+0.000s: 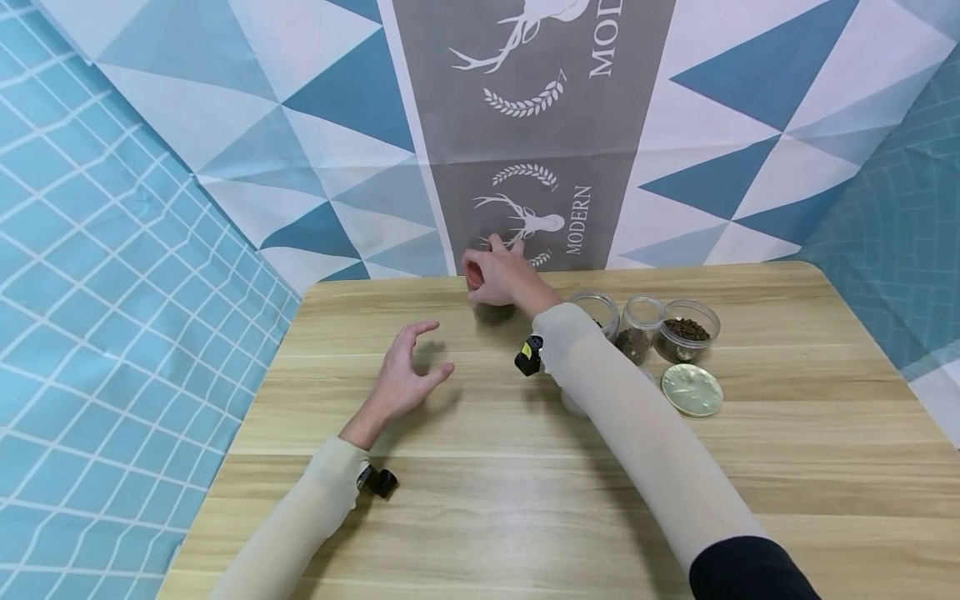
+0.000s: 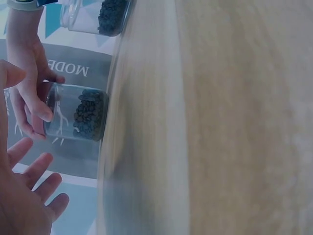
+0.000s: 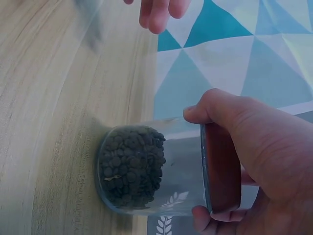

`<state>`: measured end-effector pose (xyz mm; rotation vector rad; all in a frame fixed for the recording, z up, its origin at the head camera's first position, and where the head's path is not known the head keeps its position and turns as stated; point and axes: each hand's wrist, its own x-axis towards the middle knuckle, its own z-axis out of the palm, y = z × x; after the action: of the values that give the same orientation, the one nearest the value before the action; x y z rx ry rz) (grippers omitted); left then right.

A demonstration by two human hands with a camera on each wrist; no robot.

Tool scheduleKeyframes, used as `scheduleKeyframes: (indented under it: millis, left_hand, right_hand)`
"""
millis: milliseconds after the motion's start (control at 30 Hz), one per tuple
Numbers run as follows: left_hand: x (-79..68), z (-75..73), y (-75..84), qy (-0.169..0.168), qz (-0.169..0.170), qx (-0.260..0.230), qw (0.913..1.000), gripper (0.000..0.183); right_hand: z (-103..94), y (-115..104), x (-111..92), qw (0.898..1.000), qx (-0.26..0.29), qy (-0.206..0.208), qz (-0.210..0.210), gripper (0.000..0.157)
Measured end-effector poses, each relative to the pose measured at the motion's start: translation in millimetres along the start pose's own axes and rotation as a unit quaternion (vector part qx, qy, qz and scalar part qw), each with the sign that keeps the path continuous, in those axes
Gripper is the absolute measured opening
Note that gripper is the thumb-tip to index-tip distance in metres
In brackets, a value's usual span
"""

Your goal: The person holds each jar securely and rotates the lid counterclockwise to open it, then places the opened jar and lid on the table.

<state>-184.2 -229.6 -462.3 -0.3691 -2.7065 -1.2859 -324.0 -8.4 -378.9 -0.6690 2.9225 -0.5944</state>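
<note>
My right hand [image 1: 501, 273] grips the top of a glass jar [image 3: 181, 142] at the table's far edge. Its thumb and fingers lie round the reddish-brown lid [image 3: 222, 169] and the rim just below it. Dark brown pellets [image 3: 129, 169] fill the bottom of this jar, which stands upright on the wood. In the head view most of the jar is hidden by the hand. To the left and nearer, my left hand [image 1: 405, 375] is held over the table with thumb and fingers spread, holding nothing. Its fingers [image 2: 41, 169] point towards the jar in the left wrist view.
Right of the right forearm stand several clear containers, among them a narrow jar [image 1: 641, 321] and a wide round tub [image 1: 688, 329] with dark pellets. A round gold-green lid [image 1: 692, 390] lies in front of them. Patterned cloth [image 1: 345, 167] rises behind the table.
</note>
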Motion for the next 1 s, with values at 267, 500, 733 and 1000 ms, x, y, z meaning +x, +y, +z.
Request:
scheduleKeyframes:
  millis: [267, 500, 733, 1000]
  left_hand:
    - [-0.6, -1.9, -1.0, 0.003, -0.001, 0.002, 1.0, 0.077]
    - [-0.3, -2.2, -3.4, 0.004, -0.002, 0.0, 1.0, 0.077]
    - [8.2, 9.1, -52.2, 0.035, 0.045, 0.024, 0.9981, 0.079]
    - [1.2, 0.0, -20.1, 0.035, 0.03, 0.006, 0.9989, 0.079]
  right_hand:
    - [-10.9, 1, -4, 1.0, 0.013, 0.01, -0.013, 0.049]
    - [-26.0, -4, -7, 0.999, 0.035, 0.03, -0.021, 0.048]
    - [-34.8, -9, -12, 0.998, 0.04, 0.037, -0.027, 0.049]
    - [-36.9, -9, -20, 0.995, 0.063, 0.064, -0.042, 0.047]
